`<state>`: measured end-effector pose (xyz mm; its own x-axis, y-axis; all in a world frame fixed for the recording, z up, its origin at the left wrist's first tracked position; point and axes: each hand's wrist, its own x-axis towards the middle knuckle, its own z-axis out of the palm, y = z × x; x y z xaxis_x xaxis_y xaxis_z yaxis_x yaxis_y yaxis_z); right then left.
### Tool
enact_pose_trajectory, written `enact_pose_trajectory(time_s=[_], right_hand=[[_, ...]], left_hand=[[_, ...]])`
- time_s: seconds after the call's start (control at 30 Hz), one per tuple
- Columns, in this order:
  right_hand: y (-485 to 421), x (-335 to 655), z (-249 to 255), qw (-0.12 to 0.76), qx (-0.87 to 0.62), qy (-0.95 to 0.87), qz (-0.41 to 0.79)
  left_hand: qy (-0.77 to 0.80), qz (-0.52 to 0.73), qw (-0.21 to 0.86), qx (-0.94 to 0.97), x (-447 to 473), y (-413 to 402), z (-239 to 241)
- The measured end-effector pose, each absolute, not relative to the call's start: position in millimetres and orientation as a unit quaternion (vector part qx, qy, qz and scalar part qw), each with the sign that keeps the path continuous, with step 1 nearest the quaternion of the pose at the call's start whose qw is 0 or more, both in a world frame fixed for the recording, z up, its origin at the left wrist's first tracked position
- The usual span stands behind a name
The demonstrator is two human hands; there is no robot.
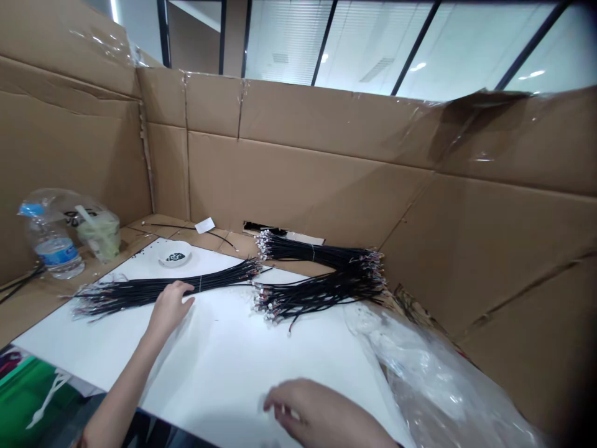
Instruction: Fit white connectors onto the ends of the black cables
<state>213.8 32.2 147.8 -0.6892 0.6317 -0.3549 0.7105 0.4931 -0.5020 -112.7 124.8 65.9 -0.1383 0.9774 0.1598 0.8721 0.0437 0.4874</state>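
My left hand (171,306) is at the near edge of a long bundle of black cables (140,290) on the left of the white board. Its thumb and fingers are apart, and the fingertips are at the cables near a thin tie; I cannot tell whether they press on them. My right hand (317,410) is over the front of the board, slightly blurred, fingers loosely bent and apart, with nothing visible in it. Two more bundles are at the back right: a tied cable bundle (308,250) and a looser cable bundle (317,292), both with white connectors at the ends.
A small white dish (175,254) with dark bits sits on the white board (224,367). A water bottle (58,255) and a bagged drink cup (100,236) stand at left. Clear plastic sheeting (429,367) lies at right. Cardboard walls (298,180) enclose the workspace.
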Motion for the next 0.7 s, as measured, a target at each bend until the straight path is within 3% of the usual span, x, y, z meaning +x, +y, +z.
enact_pose_trajectory(time_s=[0.3, 0.5, 0.7], right_hand=[[153.7, 131.9, 114.6, 0.016, 0.32, 0.902, -0.289], [183.0, 112.2, 75.8, -0.007, 0.319, 0.9, -0.299], [193.8, 104.8, 51.0, -0.086, 0.344, 0.905, -0.235]], left_hand=[[0.742, 0.122, 0.018, 0.659, -121.9, 156.0, 41.3], [0.725, 0.087, -0.015, 0.683, -128.5, 163.3, 34.3], [0.705, 0.084, -0.026, 0.704, -135.7, 166.3, 28.2]])
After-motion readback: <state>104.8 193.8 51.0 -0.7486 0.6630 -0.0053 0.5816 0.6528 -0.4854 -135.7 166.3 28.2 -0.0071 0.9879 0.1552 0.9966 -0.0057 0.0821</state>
